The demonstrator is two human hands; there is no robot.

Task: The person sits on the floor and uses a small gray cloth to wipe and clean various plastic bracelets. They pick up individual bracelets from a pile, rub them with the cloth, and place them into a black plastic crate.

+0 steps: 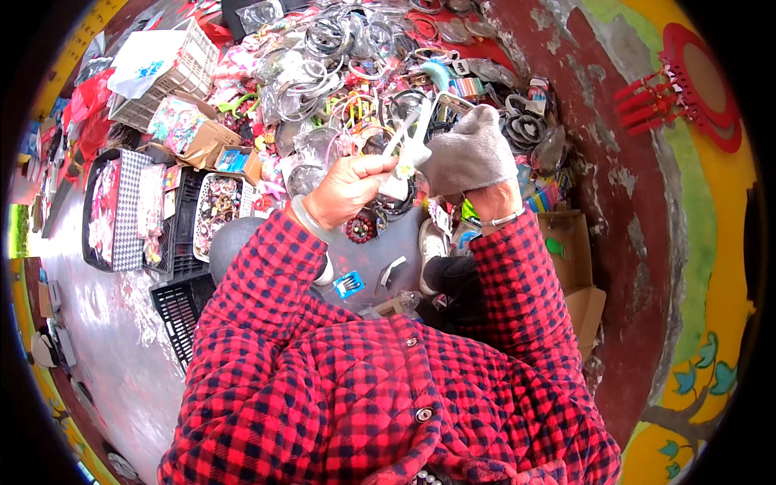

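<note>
My left hand (349,190) pinches a white headband (394,186) between thumb and fingers, a little above the heap in front of me. Its two white arms point upward, and a small white and yellow ornament sits near my fingertips. A grey cloth (469,153) covers my right hand (495,200) like a mitt, leaving only the wrist and lower palm bare. The cloth comes up against the headband's right side. Under it the fingers of my right hand are hidden.
Ahead spreads a heap of bagged headbands and hair accessories (323,89). At left stand a white crate (194,61), a checked bin (129,210), a basket of small items (218,210) and a black crate (178,307). An open cardboard box (562,267) lies at right, near a red wall.
</note>
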